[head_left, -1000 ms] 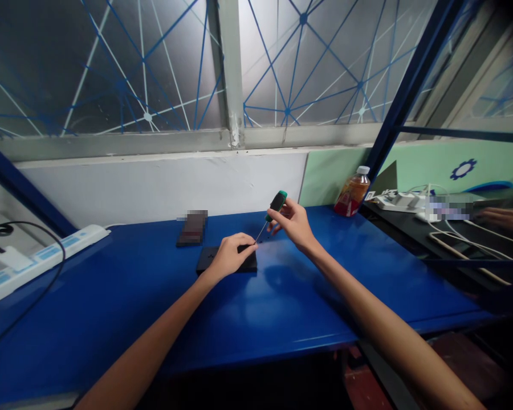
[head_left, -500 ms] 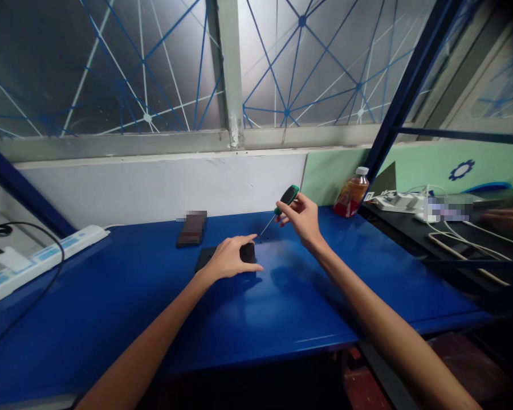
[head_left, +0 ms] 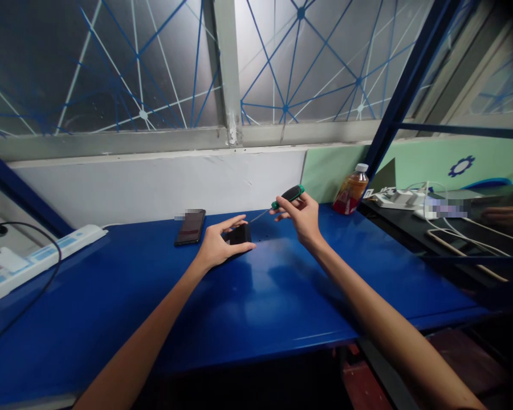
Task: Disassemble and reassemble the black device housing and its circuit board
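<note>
My left hand grips a flat black rectangular device between thumb and fingers; much of it is hidden behind the hand. The device is tilted, its right end facing the screwdriver. In my right hand is a screwdriver with a black and green handle, held by thumb and fingers. Its thin shaft points down and left, with the tip at or close to the device's far right corner; whether they touch I cannot tell. A few tiny dark bits, perhaps screws, lie on the blue table just right of the device.
A smartphone lies near the wall, left of the device. At the far left is a white power strip with a black cable. A drink bottle stands at the back right. Beyond the blue post, a black table holds white cables and chargers; another person's hand is there.
My left hand has lifted and tilted the black device, shifting it slightly left and away from me. The screwdriver leans flatter, and its tip has moved up and left with the device.
</note>
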A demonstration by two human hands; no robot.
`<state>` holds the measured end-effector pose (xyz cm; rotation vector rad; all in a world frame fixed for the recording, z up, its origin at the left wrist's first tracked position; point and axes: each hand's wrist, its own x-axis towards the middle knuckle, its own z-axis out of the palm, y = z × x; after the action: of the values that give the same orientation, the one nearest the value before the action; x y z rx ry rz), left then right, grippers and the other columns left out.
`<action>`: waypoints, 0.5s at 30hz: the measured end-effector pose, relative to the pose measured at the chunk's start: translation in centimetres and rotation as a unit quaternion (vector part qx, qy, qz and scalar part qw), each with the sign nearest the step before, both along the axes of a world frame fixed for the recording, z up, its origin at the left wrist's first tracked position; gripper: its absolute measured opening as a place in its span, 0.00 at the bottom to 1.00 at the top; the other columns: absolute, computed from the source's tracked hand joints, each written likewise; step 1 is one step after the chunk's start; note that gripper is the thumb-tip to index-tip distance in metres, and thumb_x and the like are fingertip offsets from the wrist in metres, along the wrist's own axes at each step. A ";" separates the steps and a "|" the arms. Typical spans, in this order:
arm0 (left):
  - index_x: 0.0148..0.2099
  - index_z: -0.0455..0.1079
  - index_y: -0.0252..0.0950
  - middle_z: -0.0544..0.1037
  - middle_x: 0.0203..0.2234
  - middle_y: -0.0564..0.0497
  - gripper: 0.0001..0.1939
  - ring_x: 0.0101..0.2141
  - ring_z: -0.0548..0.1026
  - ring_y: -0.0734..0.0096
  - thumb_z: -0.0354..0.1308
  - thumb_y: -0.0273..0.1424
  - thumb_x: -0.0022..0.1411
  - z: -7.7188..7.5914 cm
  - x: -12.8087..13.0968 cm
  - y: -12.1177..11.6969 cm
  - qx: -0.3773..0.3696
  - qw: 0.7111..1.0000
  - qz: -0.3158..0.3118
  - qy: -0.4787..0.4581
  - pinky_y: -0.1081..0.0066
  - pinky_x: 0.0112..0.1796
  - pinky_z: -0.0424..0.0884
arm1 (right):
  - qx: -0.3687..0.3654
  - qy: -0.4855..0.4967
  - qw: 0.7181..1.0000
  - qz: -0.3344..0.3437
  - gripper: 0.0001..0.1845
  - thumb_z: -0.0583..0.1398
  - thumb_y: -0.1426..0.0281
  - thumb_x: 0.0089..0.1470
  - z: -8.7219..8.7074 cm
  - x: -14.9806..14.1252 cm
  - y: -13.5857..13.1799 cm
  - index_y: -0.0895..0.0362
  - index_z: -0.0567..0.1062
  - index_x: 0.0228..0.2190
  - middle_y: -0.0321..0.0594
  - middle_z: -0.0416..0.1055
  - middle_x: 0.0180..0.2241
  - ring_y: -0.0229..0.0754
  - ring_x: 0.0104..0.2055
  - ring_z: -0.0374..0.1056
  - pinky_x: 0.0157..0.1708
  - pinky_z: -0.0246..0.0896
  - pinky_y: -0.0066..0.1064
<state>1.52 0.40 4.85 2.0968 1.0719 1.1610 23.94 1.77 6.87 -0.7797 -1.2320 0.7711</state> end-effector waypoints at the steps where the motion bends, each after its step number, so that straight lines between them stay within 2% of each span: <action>1: 0.57 0.69 0.37 0.79 0.47 0.45 0.38 0.49 0.75 0.56 0.72 0.41 0.44 0.0 0.0 -0.1 0.000 1.000 0.000 0.000 0.58 0.53 0.70 | -0.002 -0.002 1.000 -0.001 0.17 0.65 0.58 0.49 0.0 0.0 0.0 0.56 0.66 0.31 0.42 0.75 0.27 0.46 0.28 0.76 0.23 0.73 0.34; 15: 0.57 0.69 0.38 0.78 0.48 0.46 0.36 0.50 0.75 0.57 0.71 0.42 0.46 0.2 0.0 -0.4 0.004 1.000 -0.006 0.009 0.59 0.53 0.70 | 0.018 -0.017 1.000 -0.008 0.18 0.66 0.58 0.47 0.1 -0.4 -0.1 0.57 0.68 0.29 0.41 0.75 0.27 0.45 0.28 0.75 0.22 0.72 0.33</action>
<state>1.55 0.01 5.06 2.1215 1.0634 1.1453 23.57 1.65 6.93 -0.7750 -1.2648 0.7236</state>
